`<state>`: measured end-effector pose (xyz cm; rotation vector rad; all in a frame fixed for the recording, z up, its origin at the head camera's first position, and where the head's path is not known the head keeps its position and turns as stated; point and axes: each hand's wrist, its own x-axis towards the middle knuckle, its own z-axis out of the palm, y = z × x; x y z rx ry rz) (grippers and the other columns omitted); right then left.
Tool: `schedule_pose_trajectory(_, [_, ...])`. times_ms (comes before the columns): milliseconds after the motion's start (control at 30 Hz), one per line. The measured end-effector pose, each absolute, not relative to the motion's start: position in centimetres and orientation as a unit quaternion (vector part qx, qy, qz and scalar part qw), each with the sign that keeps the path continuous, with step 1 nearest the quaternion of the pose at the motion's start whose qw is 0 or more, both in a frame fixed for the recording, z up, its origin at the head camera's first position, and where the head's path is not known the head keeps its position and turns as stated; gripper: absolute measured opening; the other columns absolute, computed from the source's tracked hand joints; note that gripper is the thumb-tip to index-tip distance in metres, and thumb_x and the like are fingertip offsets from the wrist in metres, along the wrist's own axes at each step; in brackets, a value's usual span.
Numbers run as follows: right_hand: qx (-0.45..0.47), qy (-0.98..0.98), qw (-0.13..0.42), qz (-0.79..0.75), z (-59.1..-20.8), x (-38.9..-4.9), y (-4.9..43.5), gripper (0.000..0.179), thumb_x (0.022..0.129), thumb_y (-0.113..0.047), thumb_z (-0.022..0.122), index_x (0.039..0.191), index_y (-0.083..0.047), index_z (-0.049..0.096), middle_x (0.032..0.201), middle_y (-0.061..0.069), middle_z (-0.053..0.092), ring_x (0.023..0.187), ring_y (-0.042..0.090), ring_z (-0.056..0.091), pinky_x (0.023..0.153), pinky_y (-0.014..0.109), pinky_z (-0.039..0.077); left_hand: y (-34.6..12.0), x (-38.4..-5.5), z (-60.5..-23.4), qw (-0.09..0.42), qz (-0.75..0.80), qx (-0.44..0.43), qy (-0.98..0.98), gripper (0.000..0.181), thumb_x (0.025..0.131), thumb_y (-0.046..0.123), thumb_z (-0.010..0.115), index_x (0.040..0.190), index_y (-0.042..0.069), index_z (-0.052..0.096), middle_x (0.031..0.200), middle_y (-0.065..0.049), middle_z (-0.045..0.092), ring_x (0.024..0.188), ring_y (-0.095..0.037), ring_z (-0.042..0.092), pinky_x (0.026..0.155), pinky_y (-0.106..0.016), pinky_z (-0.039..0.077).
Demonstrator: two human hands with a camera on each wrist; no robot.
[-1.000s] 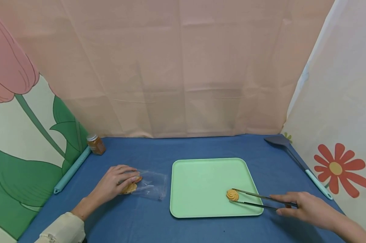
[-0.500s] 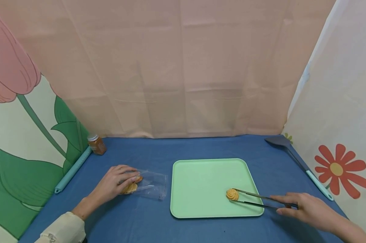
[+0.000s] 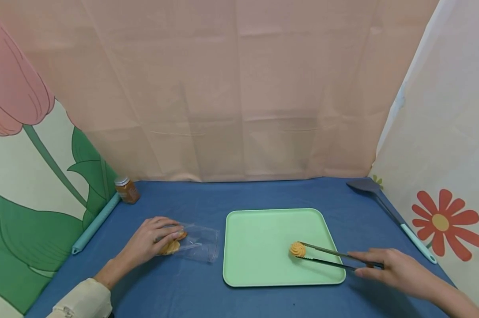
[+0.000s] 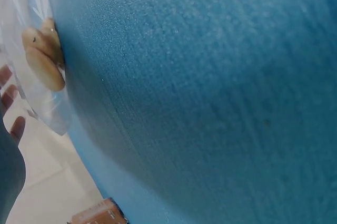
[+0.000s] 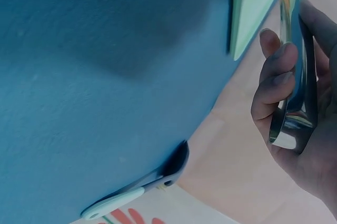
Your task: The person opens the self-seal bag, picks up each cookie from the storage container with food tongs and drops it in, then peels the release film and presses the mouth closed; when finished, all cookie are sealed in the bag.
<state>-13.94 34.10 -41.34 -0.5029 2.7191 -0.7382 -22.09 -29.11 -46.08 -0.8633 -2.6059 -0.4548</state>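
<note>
My right hand [image 3: 394, 269] grips a pair of metal tongs [image 3: 334, 253], whose dark tips pinch a round, swirled cookie [image 3: 297, 249] over the right part of a pale green tray [image 3: 263, 274]. In the right wrist view, fingers and thumb wrap the tongs [image 5: 300, 97] near their bend. Left of the tray, my left hand [image 3: 152, 238] holds a clear plastic bag [image 3: 203, 243] low over the blue cloth. Several cookies [image 3: 169, 247] are inside the bag, partly covered by the fingers. The left wrist view shows these cookies [image 4: 45, 58] through the clear film.
A small jar [image 3: 126, 191] with a silver lid and brown contents stands at the back left. Beside it lies a rolled teal mat or tube [image 3: 96, 223]. At the right edge rests a dark spatula [image 3: 382, 203] with a mint handle. Fabric walls border the blue cloth [image 3: 191, 296].
The tongs, still pinching the swirled cookie, have shifted a little left and away from me over the tray, and the right hand has moved along. My left hand and the bag stay put.
</note>
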Motion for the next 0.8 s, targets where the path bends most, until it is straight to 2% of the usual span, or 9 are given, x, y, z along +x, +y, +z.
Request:
schedule_pose_trajectory(267, [-0.205,0.934,0.126,-0.265,-40.4,-14.7,32.5,0.047,0.095,-0.048,0.064,0.137,-0.027,0.063,0.083,-0.015,0.060,0.067,-0.001,0.049,0.053,0.023,0.038,-29.1,-22.1,-46.3,0.180,-0.164,-0.303,-0.921,0.024,0.096,0.028,0.069,0.119,0.025,0.076,0.121,0.010,0.069,0.117,-0.017,0.059,0.098,-0.053,0.042])
schedule_pose_trajectory(400, [-0.217,0.930,0.119,-0.271,-40.1,-15.1,31.5,0.046,0.095,-0.048,0.065,0.136,-0.028,0.064,0.086,-0.016,0.061,0.063,-0.001,0.045,0.051,0.022,0.037,-29.1,-22.1,-46.3,0.182,-0.163,-0.304,-0.921,0.024,0.096,0.028,0.069,0.119,0.025,0.076,0.120,0.009,0.069,0.117,-0.018,0.059,0.098,-0.053,0.042])
schedule_pose_trajectory(700, [-0.231,0.928,0.096,-0.275,-39.4,-15.8,29.7,0.046,0.094,-0.051,0.065,0.136,-0.031,0.064,0.081,-0.013,0.057,0.051,0.000,0.036,0.050,0.021,0.037,-29.1,-22.1,-46.3,0.182,-0.161,-0.305,-0.921,0.024,0.096,0.028,0.069,0.119,0.025,0.076,0.120,0.009,0.069,0.117,-0.017,0.059,0.098,-0.053,0.042])
schedule_pose_trajectory(800, [-0.239,0.924,0.095,-0.281,-39.2,-16.0,29.1,0.047,0.094,-0.051,0.065,0.136,-0.031,0.064,0.086,-0.014,0.061,0.050,0.000,0.035,0.050,0.021,0.037,-29.1,-22.1,-46.3,0.184,-0.159,-0.307,-0.920,0.024,0.096,0.028,0.069,0.118,0.025,0.076,0.120,0.008,0.070,0.116,-0.017,0.060,0.097,-0.052,0.043])
